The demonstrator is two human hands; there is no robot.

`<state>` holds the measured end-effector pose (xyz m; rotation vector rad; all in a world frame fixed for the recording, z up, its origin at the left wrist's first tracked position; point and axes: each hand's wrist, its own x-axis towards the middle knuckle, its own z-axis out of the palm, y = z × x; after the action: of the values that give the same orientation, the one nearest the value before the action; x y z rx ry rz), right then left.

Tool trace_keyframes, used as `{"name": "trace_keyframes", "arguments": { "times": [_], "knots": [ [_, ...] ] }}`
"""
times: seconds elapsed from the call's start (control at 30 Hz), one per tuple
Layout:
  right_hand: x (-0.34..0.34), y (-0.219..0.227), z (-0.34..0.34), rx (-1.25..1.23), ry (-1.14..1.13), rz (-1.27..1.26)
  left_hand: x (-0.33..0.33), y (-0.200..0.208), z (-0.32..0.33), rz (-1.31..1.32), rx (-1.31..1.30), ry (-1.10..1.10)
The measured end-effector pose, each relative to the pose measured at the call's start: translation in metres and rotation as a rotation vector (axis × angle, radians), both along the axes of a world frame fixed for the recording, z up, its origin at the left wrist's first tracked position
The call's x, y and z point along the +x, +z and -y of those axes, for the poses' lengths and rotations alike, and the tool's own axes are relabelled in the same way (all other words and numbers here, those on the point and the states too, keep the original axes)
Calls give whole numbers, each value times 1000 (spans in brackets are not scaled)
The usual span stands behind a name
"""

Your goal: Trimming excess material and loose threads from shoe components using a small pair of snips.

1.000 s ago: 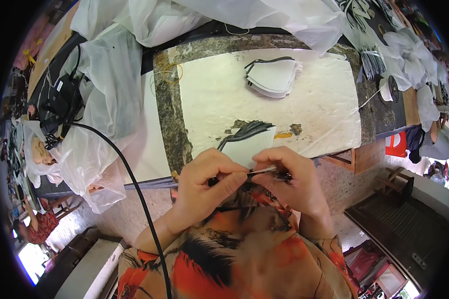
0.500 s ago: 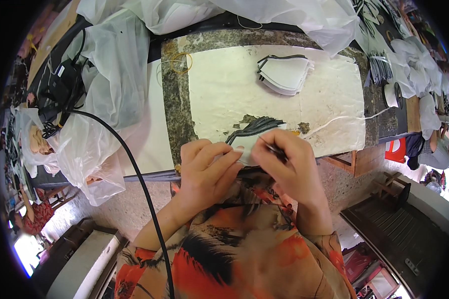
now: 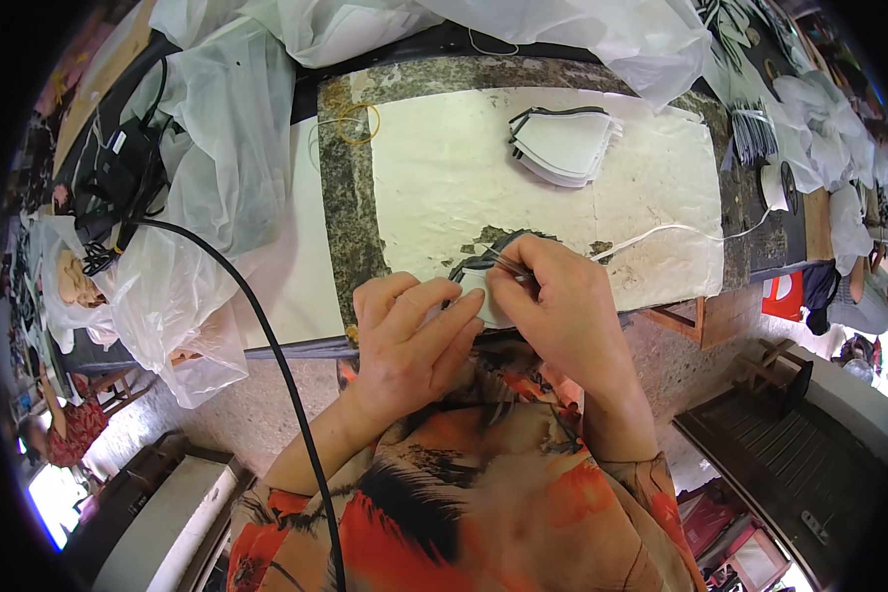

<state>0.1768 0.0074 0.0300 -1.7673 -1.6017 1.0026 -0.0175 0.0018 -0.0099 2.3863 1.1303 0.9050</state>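
Fingertips of the left hand (image 3: 402,331) touch a white, dark-edged panel (image 3: 475,283) at the near edge of a cream paper sheet (image 3: 444,178); whether they pinch it, I cannot tell. The right hand (image 3: 560,296) pinches a slender metallic tool (image 3: 506,260) by the panel's dark edge. White tape (image 3: 656,231) runs from beside that hand to a spool (image 3: 775,187). A stack of dark-trimmed white panels (image 3: 562,148) lies farther back on the sheet.

- Left hand (image 3: 405,331) at a white piece (image 3: 472,280) with dark strands.
- Right hand (image 3: 562,306) pinches something slim, perhaps a tool (image 3: 507,260).
- White tape (image 3: 676,231) runs from the spool (image 3: 775,187).
- White stack (image 3: 562,148) lies on the sheet (image 3: 444,178) beyond.
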Motion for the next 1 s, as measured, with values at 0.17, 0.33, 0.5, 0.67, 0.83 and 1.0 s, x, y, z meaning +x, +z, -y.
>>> {"name": "trace_keyframes", "arguments": {
  "times": [0.17, 0.33, 0.5, 0.67, 0.83, 1.0],
  "knots": [
    [0, 0, 0, 10, 3, 18, 1, 3, -3, -10, 24, 6],
    [1, -3, -1, -14, 10, 16, 2, 2, -5, -23, 7, -10],
    [2, -3, -1, -20, 19, 7, 3, 4, -7, -45, 1, -14],
    [4, -3, -1, -39, 9, -18, 5, 6, -8, -60, -22, -19],
    [10, 5, 0, -26, 21, -6, 7, 6, -8, -84, -11, -7],
    [22, 8, 0, 85, 22, 129, 8, 5, -7, -87, -3, 8]
  ]
}}
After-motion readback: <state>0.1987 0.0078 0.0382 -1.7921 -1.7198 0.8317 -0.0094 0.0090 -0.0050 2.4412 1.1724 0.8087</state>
